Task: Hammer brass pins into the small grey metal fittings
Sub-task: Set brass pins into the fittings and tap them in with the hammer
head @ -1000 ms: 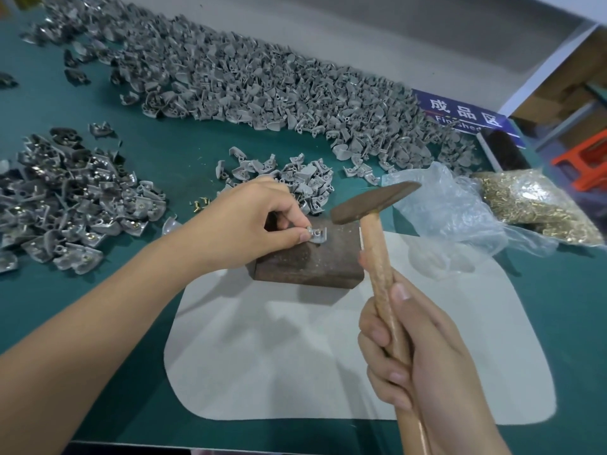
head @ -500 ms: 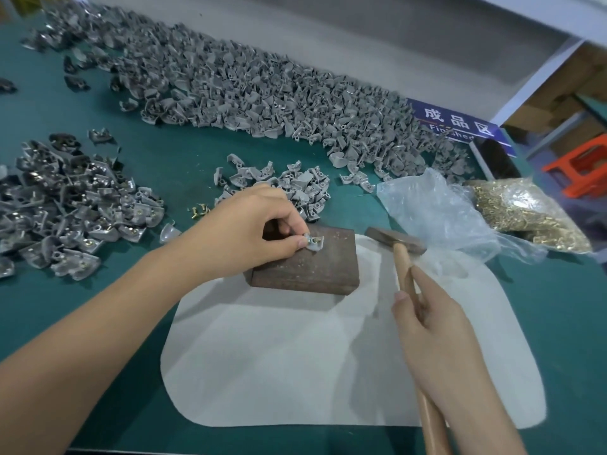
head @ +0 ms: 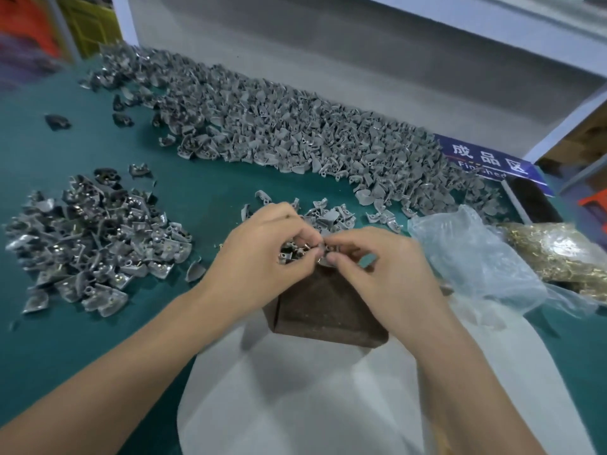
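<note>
Fingertips point(head: 331, 257) of both hands meet over the far edge of the dark block point(head: 328, 310), at the centre of the frame. The left hand point(head: 262, 257) has fingers curled round a small clutch of grey fittings point(head: 292, 254), some showing metal glints. The right hand point(head: 377, 267) pinches one fitting between thumb and forefinger at the meeting point; whether a brass pin is between the fingers cannot be told, the area being small and blurred. No hammer is visible.

Risks, as judged: a pin seated crooked by hand would bend when struck; with several fittings in the left hand, one may drop onto the block and foul the striking surface; fingers this close to the fitting are exposed should striking begin before they withdraw.

Surroundings: loose fittings point(head: 328, 215) lie just beyond the hands. A pile with brass showing point(head: 95, 241) lies at left, a long heap of grey fittings point(head: 295, 136) across the upper frame. Brass pins point(head: 558, 254) sit at right, beside a clear plastic bag point(head: 473, 257) just beside the right hand, which may snag a reach. A white sheet point(head: 295, 405) lies under the block on the green table point(head: 203, 188). A blue sign point(head: 486, 159) stands upper right.
</note>
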Available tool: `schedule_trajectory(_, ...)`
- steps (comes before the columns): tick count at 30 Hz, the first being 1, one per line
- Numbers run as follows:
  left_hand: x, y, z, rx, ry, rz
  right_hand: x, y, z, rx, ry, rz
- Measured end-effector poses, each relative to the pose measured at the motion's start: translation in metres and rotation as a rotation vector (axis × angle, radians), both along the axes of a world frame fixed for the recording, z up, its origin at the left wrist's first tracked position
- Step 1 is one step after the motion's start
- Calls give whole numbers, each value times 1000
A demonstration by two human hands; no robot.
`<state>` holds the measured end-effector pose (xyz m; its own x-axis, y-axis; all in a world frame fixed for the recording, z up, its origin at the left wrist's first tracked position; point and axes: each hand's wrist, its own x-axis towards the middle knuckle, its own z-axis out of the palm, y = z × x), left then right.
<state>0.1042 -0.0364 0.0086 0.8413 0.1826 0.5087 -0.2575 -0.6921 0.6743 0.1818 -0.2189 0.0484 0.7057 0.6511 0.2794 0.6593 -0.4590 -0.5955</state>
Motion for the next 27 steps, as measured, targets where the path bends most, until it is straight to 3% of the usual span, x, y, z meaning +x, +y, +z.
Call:
schedule_trajectory(3,4,1,-5,10,-7,34,10,7,-9,55,4,7)
schedule_trajectory(5,6,2,-10,-14,-8,22,14,7,-17,206,49,-23)
schedule_trajectory(9,6,3,-18,-179,-4,76,18,-3,-32,406,115,-106)
schedule_trajectory(14,8,2,-22,-264,-13,52,16,0,-40,405,104,-87)
schedule_trajectory(27,7,0,-23,-222,-34,-19,12,7,-41,377,105,-78)
